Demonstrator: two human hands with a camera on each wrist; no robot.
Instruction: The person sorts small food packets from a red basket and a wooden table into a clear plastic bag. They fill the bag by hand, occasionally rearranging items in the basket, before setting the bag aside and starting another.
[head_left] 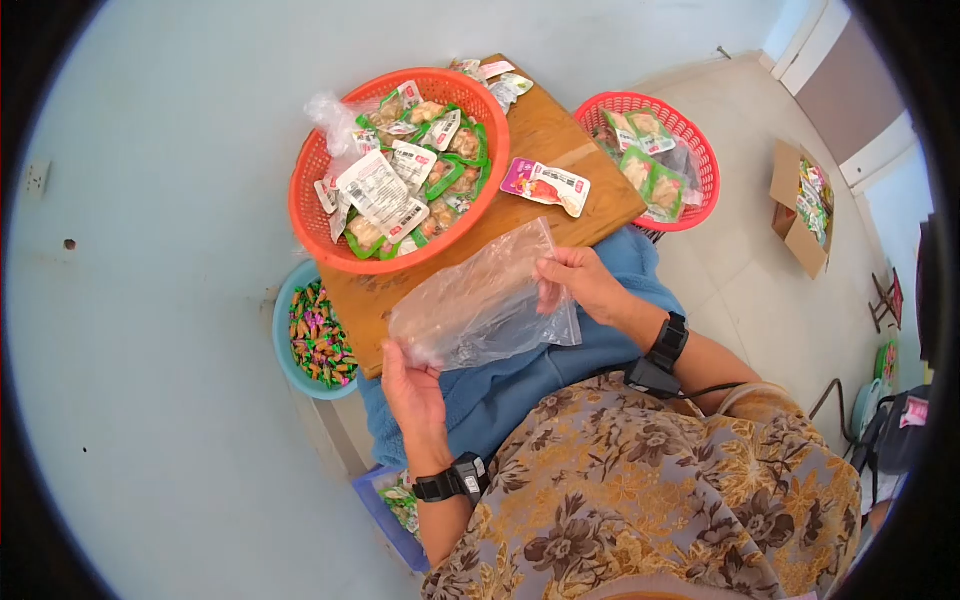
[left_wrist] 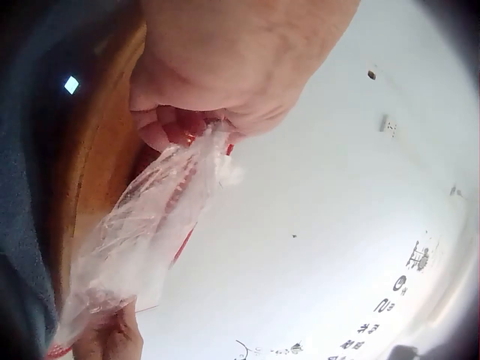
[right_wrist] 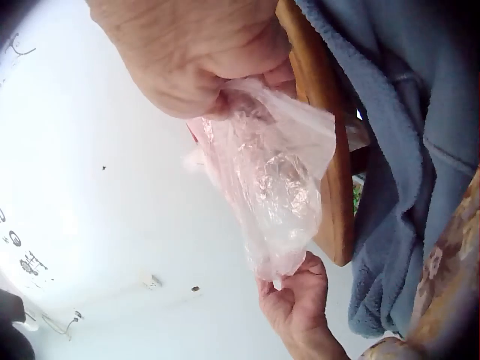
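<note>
A clear plastic bag [head_left: 480, 300] is stretched between both hands, above the near edge of the wooden table [head_left: 560, 120] and a blue cloth on the lap. My left hand [head_left: 412, 395] pinches its lower left end. At the opposite end my right hand [head_left: 585, 283] grips the bag between thumb and fingers. The bag [right_wrist: 277, 180] looks crinkled and see-through in the right wrist view, with the left hand [right_wrist: 296, 300] at its far end. Just beyond the bag, a purple and white packet [head_left: 546, 187] lies flat on the table.
An orange basket [head_left: 305, 190] of sealed food packets stands on the table's left. Beside the table are a red basket [head_left: 710, 180] of packets and a blue basin [head_left: 283, 340] of wrapped sweets. A cardboard box [head_left: 790, 225] sits on the floor at right; the wall borders the left.
</note>
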